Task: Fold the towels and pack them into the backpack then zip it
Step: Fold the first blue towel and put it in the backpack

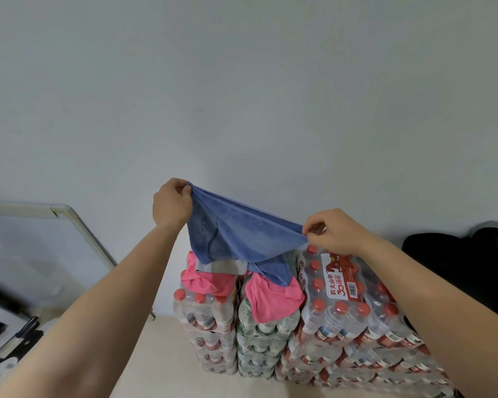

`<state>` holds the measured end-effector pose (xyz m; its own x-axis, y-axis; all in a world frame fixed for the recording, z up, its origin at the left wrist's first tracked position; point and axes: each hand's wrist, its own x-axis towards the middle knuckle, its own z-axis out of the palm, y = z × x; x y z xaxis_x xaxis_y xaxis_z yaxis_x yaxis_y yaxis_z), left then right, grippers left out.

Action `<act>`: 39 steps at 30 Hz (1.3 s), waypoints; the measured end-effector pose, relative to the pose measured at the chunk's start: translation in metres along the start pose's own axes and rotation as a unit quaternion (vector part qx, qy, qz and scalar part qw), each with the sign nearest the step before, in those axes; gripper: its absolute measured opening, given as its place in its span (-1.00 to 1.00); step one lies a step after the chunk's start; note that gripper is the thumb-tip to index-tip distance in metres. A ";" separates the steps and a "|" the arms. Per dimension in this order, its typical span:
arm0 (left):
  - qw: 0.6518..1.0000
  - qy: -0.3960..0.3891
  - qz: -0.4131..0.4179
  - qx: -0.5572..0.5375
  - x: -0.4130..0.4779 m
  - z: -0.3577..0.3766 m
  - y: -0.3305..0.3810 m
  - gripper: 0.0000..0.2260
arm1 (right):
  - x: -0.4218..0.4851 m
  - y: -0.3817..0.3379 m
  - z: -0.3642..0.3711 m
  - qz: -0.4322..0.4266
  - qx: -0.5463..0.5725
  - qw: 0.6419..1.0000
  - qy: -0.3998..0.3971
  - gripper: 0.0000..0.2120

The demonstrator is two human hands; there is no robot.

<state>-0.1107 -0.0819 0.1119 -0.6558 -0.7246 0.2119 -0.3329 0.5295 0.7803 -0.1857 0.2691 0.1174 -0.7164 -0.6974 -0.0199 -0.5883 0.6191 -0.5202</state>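
Note:
A blue towel [242, 237] hangs in the air, stretched between both hands above stacked water-bottle packs. My left hand [171, 206] pinches its upper left corner, raised higher. My right hand [332, 231] pinches the right corner, lower. The towel's bottom edge droops onto a pink towel [270, 300] lying crumpled over the packs. A second pink bunch [210, 281] shows to its left, with a grey-white cloth [222, 267] between them under the blue towel. A black backpack [469, 262] sits at the right, on or behind the packs.
Shrink-wrapped packs of red-capped water bottles [348, 311] are stacked several layers high against a pale wall. A white framed board [78, 225] leans at the left. Dark equipment [18, 340] lies at the lower left. Beige floor shows in front of the stack.

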 end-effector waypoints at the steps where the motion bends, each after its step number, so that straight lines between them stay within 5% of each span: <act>1: 1.000 -0.001 -0.003 -0.006 0.001 -0.001 0.000 -0.81 | -0.002 0.001 -0.001 -0.003 0.008 1.000 0.014 -0.95; 8: 0.999 -0.003 -0.005 -0.041 0.000 -0.002 0.002 -0.82 | -0.001 0.006 -0.012 0.038 0.044 0.986 0.156 -0.89; 14: 0.995 -0.013 0.040 -0.088 -0.007 -0.006 0.028 -0.85 | 0.004 0.010 -0.043 0.064 0.005 0.986 0.151 -0.79; 18: 0.977 0.015 0.053 -0.207 -0.004 -0.012 0.082 -0.90 | 0.015 -0.014 -0.096 0.056 0.043 0.946 0.318 -0.88; 21: 0.977 0.000 0.083 -0.197 -0.006 -0.006 0.105 -0.90 | 0.017 -0.026 -0.120 0.087 0.117 0.915 0.375 -0.89; 31: 0.984 -0.064 0.126 -0.112 -0.039 0.042 0.094 -0.79 | -0.020 0.032 -0.083 0.144 0.091 0.916 0.362 -0.89; 39: 0.986 -0.149 0.061 -0.038 -0.064 0.135 0.049 -0.79 | -0.026 0.126 -0.020 0.287 0.041 0.918 0.273 -0.83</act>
<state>-0.1768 0.0504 0.0573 -0.8614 -0.4898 0.1345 -0.1947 0.5629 0.8032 -0.2482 0.3725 0.0696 -0.9936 0.0320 0.1084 -0.0424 0.7834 -0.6201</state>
